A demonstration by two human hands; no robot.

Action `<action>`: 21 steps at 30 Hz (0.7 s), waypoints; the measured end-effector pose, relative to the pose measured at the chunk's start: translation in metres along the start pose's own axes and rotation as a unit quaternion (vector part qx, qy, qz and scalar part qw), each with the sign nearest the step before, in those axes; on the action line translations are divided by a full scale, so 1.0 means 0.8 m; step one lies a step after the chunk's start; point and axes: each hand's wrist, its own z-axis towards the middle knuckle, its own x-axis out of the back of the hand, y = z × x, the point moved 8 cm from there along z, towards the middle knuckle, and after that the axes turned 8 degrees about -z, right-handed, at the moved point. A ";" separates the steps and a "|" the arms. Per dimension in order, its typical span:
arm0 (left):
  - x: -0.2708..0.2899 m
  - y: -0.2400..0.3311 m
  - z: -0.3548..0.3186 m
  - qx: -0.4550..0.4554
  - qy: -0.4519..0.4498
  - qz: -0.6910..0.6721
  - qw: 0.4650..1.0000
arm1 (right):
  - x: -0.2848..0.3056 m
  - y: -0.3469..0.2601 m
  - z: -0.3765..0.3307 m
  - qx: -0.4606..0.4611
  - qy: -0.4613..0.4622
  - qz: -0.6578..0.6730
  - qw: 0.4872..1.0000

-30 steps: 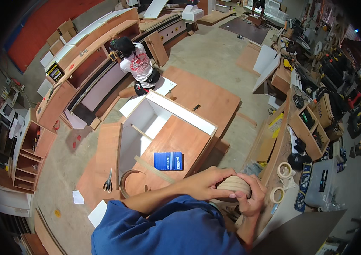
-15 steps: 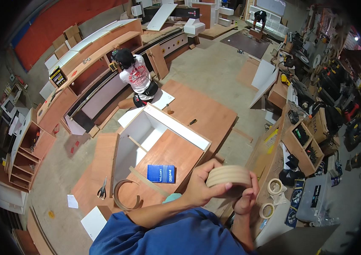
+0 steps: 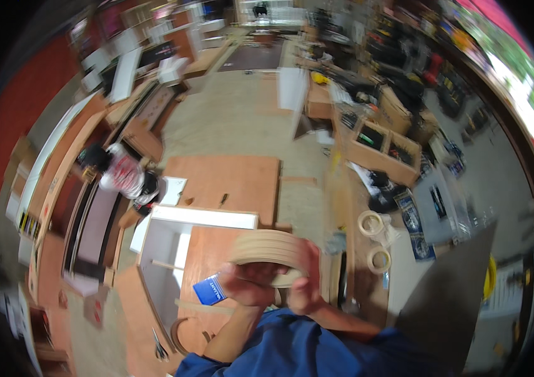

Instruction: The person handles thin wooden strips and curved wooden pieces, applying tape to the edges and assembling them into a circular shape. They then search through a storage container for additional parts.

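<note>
Head view: left hand (image 3: pixel 248 290) and right hand (image 3: pixel 306 292) clasp a tan coil (image 3: pixel 270 244), seemingly not yet unrolled, near the cabinet (image 3: pixel 213 218)'s right edge.

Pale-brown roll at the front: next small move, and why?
Probably turn the roll slightly to look for a loose end. The left hand holds its left side and the right hand its right, so a small turn seems manageable; I can't make out a loose end in this blurred view.
</note>
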 end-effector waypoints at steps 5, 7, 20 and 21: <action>0.014 -0.027 0.002 -0.012 -0.042 -0.053 0.998 | 0.010 -0.015 0.016 0.032 0.002 0.007 0.999; 0.010 -0.032 -0.010 0.003 -0.039 -0.038 0.999 | 0.031 -0.042 0.033 0.052 -0.042 -0.087 0.994; 0.062 0.005 -0.039 0.106 -0.109 0.490 0.859 | 0.035 -0.060 0.023 -0.055 -0.284 -0.137 0.947; 0.054 0.005 -0.039 0.088 -0.106 0.481 0.866 | 0.035 -0.063 0.027 -0.031 -0.270 -0.130 0.954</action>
